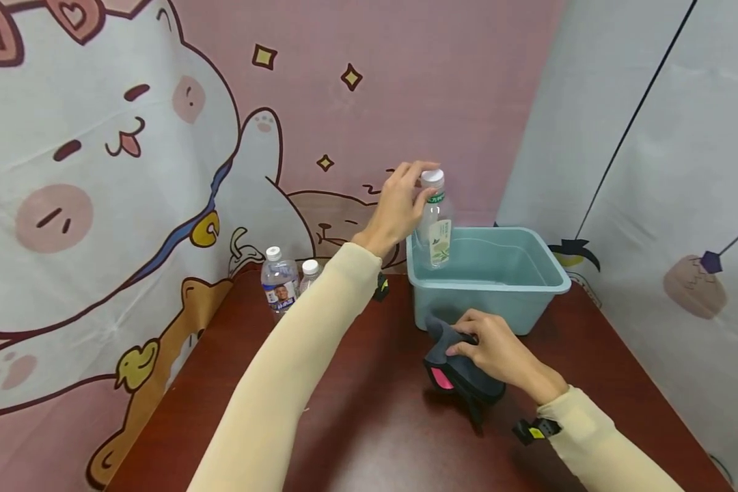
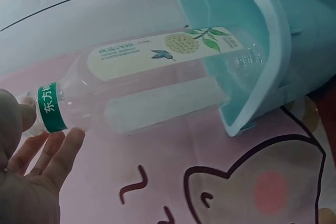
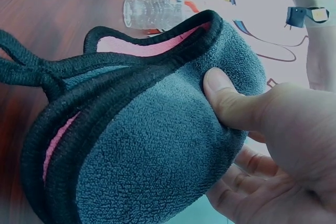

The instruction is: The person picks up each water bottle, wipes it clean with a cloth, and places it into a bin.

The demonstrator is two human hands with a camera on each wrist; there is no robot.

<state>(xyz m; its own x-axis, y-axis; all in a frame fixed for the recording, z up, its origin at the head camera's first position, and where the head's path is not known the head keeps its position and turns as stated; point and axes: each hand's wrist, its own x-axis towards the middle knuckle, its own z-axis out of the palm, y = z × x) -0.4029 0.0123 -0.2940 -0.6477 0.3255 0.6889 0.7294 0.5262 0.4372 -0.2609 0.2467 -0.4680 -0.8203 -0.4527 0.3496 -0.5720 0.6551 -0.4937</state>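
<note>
While our two hands stand well apart, each is clamped on a thing of its own. With our left hand [image 1: 400, 205] we grip, by the cap and neck, a clear plastic bottle with a white cap, green neck band and cream leaf-printed label [image 1: 440, 244]. It hangs nearly upright below that hand, its lower end inside a pale teal rectangular plastic tub [image 1: 467, 305]; whether its base touches the tub's floor, we cannot tell. We probably hold it so high because the narrow neck suits our fingertips and leaves the hand clear of the rim.

With our right hand [image 1: 498, 348], this side of the tub, we pinch a dark grey fleecy fabric piece with black edging and pink lining [image 1: 469, 379]. It sags beneath that hand, over the red-brown wooden tabletop [image 1: 369, 417]; contact between them is unclear. Being soft, it likely needs a fold bunched under our thumb for a sure hold.

Left of our left hand and lower, two more clear capped bottles stand on the tabletop, a larger one with a blue label [image 1: 279, 294] and one partly behind our sleeve [image 1: 309, 271]. Upright, they presumably sit steady, caps within reach from above.
</note>
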